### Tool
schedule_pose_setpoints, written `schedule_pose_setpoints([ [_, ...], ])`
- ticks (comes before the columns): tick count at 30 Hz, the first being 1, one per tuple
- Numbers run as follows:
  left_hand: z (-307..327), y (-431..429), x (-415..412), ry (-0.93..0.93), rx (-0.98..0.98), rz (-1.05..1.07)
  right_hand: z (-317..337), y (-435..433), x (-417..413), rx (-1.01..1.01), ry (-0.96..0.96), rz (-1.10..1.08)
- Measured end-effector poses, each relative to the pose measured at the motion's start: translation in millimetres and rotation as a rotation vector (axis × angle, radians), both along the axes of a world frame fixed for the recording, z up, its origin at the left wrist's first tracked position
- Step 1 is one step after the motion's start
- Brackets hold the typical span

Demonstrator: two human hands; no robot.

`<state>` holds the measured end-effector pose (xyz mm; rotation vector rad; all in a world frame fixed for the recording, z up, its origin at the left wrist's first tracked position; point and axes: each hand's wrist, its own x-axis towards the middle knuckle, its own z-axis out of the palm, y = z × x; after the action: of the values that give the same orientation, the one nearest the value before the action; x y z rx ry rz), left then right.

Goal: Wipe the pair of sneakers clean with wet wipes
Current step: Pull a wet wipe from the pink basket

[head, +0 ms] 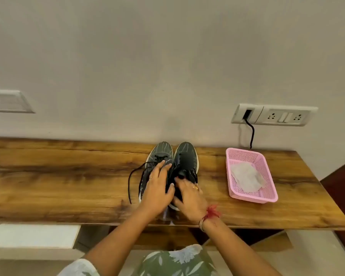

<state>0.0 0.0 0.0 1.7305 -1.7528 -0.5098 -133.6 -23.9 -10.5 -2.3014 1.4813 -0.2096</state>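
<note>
View: head camera, the only one supplied.
Sneakers: left sneaker (pixel 160 154) and right sneaker (pixel 186 156) are set side by side, touching, toes to the far wall, at the middle of the wooden table (pixel 68 176).
Left hand (pixel 156 188): laid flat over the left sneaker, fingers straight and spread.
Right hand (pixel 188 196): laid over the right sneaker's heel opening, fingers apart; whether they hook the collar cannot be told.
Risk, lace: a loose lace (pixel 129 184) is trailed to the left; it could be snagged or dragged if the shoe is lifted.
Risk, wipe: no wipe is held, so rubbing now would likely only smear dirt.
Container: pink basket (pixel 253 199), right of the sneakers, well apart.
Contents: one crumpled white wipe (pixel 247 177); used or fresh cannot be told.
</note>
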Motion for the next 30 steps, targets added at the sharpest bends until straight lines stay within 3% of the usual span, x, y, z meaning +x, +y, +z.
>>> schedule_pose_setpoints([
  [4, -0.9, -1.4, -22.8, 0.316, -0.038, 0.185, -10.0, -1.2, -8.5, 0.001, -0.003, 0.104],
  [16, 4.9, -22.9, -34.5, 1.128, 0.188, 0.423, -22.8, -2.5, -4.0, -0.063, -0.075, 0.030],
  [21, 13.0, -22.0, -17.5, 1.377, 0.246, 0.490, -21.8, -8.0, -5.9, 0.012, -0.107, 0.008],
  [30, 43.8, -17.8, -13.3, 1.642, 0.209, 0.539, 9.0, -14.5, -27.1, 0.075, -0.285, 0.024],
])
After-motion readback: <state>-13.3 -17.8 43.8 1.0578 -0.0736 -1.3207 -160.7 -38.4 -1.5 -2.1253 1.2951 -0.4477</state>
